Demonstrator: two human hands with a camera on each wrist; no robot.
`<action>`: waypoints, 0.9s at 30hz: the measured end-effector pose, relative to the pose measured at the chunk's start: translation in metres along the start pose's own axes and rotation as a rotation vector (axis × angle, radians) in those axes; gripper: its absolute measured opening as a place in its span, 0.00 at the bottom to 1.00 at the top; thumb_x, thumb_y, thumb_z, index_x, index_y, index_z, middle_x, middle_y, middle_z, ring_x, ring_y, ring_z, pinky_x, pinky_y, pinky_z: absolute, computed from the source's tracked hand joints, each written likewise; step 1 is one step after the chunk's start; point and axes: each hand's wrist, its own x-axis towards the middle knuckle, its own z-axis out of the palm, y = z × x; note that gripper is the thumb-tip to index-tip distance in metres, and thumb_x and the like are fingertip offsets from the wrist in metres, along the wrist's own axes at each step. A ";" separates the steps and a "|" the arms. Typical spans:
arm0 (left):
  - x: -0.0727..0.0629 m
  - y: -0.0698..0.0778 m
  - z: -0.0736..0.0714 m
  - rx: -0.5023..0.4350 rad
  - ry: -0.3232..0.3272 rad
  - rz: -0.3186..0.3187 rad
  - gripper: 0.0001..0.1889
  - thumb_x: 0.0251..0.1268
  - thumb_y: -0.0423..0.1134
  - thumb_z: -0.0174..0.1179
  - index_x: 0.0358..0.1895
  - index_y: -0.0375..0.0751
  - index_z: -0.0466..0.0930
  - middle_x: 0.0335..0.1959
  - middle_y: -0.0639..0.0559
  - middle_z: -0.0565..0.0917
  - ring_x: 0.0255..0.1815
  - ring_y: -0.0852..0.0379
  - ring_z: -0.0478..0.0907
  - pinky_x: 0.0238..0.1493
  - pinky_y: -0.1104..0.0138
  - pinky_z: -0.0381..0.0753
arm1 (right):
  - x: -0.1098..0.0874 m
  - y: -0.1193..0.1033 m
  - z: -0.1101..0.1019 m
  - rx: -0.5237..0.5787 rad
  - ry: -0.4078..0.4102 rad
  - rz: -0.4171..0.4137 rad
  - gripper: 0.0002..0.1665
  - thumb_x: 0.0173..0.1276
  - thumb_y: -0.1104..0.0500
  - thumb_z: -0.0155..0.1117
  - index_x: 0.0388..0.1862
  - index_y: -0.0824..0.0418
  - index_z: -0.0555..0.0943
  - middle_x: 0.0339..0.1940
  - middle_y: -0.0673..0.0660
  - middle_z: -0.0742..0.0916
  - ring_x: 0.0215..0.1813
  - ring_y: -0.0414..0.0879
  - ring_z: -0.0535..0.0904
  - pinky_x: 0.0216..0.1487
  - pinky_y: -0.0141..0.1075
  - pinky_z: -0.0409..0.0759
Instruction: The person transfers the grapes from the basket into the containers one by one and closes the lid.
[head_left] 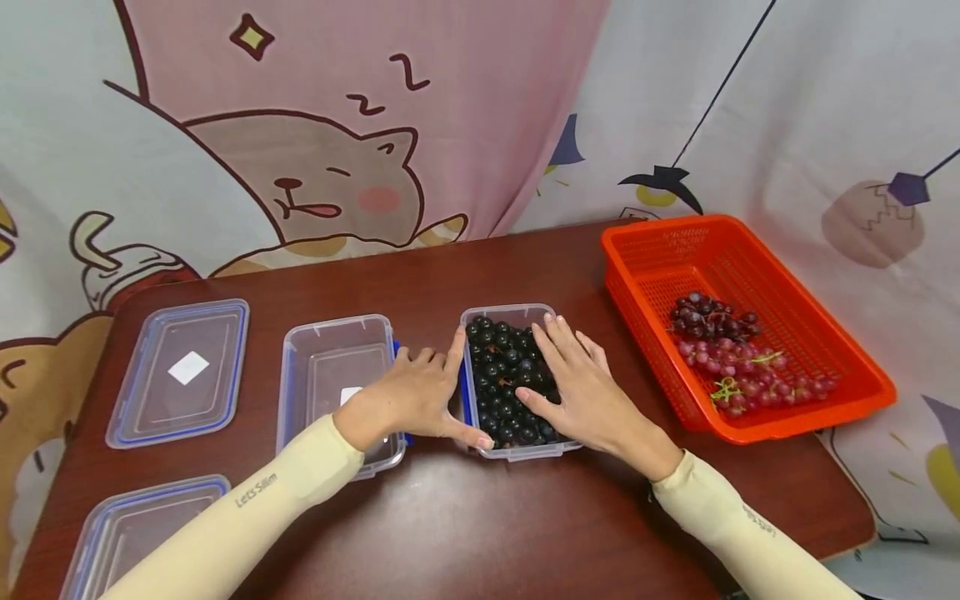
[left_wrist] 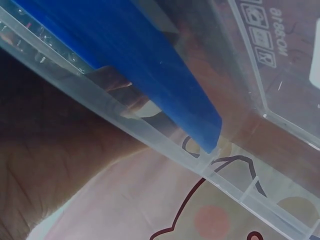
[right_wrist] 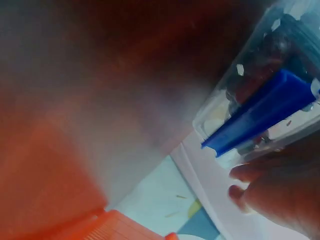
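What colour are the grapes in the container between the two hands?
Those grapes are black, which shows best in the head view.

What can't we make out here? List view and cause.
Head: right part of the black grapes, under the right hand.
Head: white label's lower part, behind the left hand.
Head: nearest lid, cut by bottom edge, left sleeve.
Right wrist: red basket, partly blurred, cut off by frame.

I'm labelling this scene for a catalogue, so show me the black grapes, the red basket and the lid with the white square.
Black grapes (head_left: 498,367): head view, on the uncovered left side.
Red basket (head_left: 810,412): head view, on its near rim.
Lid (head_left: 176,406): head view, below its square.
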 end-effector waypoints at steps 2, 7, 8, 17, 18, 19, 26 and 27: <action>-0.001 -0.001 -0.001 -0.004 0.004 -0.002 0.84 0.48 0.89 0.63 0.88 0.29 0.29 0.77 0.31 0.73 0.77 0.32 0.69 0.74 0.28 0.60 | 0.002 -0.003 -0.001 -0.051 -0.015 -0.004 0.57 0.80 0.27 0.55 0.89 0.66 0.58 0.90 0.65 0.59 0.91 0.59 0.44 0.84 0.62 0.43; -0.002 -0.001 -0.001 -0.003 0.006 -0.004 0.84 0.49 0.90 0.63 0.88 0.29 0.29 0.78 0.32 0.73 0.77 0.32 0.69 0.74 0.28 0.60 | 0.007 -0.008 -0.002 -0.117 -0.086 -0.019 0.57 0.81 0.26 0.49 0.87 0.69 0.62 0.88 0.67 0.62 0.91 0.60 0.38 0.85 0.63 0.38; -0.002 -0.001 -0.001 0.001 0.003 -0.006 0.84 0.48 0.90 0.62 0.88 0.29 0.29 0.78 0.32 0.73 0.77 0.32 0.69 0.74 0.28 0.60 | 0.007 -0.008 -0.002 -0.117 -0.104 -0.016 0.57 0.81 0.26 0.48 0.87 0.69 0.61 0.89 0.66 0.61 0.91 0.59 0.37 0.85 0.62 0.37; 0.001 0.001 -0.001 0.047 -0.017 -0.018 0.85 0.47 0.92 0.60 0.88 0.31 0.28 0.78 0.34 0.73 0.77 0.34 0.69 0.74 0.29 0.61 | 0.011 -0.014 -0.007 -0.033 -0.069 -0.036 0.62 0.80 0.25 0.53 0.90 0.69 0.51 0.91 0.64 0.52 0.91 0.59 0.39 0.84 0.64 0.46; 0.001 0.002 -0.002 0.046 -0.018 -0.017 0.84 0.47 0.92 0.60 0.88 0.31 0.28 0.78 0.34 0.74 0.77 0.34 0.69 0.74 0.29 0.61 | 0.013 -0.016 -0.007 -0.018 -0.047 -0.055 0.62 0.80 0.26 0.54 0.91 0.67 0.50 0.92 0.62 0.52 0.91 0.58 0.41 0.83 0.64 0.47; 0.001 0.002 -0.003 0.045 -0.018 -0.016 0.84 0.47 0.92 0.60 0.89 0.31 0.29 0.78 0.34 0.74 0.77 0.34 0.70 0.74 0.29 0.61 | 0.015 -0.018 -0.008 -0.007 -0.028 -0.081 0.62 0.79 0.26 0.55 0.92 0.64 0.50 0.92 0.60 0.52 0.91 0.57 0.42 0.83 0.64 0.49; 0.000 0.003 -0.003 0.039 -0.041 -0.037 0.84 0.47 0.92 0.59 0.89 0.33 0.28 0.80 0.33 0.71 0.79 0.32 0.67 0.76 0.29 0.58 | 0.034 -0.029 0.004 0.011 -0.078 -0.237 0.56 0.80 0.24 0.51 0.94 0.50 0.51 0.93 0.50 0.52 0.91 0.52 0.40 0.83 0.61 0.55; 0.000 0.003 -0.003 0.039 -0.045 -0.037 0.84 0.47 0.92 0.59 0.89 0.33 0.28 0.80 0.33 0.71 0.79 0.32 0.67 0.76 0.29 0.58 | 0.035 -0.029 0.006 0.005 -0.086 -0.236 0.56 0.80 0.23 0.50 0.94 0.49 0.51 0.93 0.50 0.52 0.91 0.51 0.39 0.83 0.61 0.54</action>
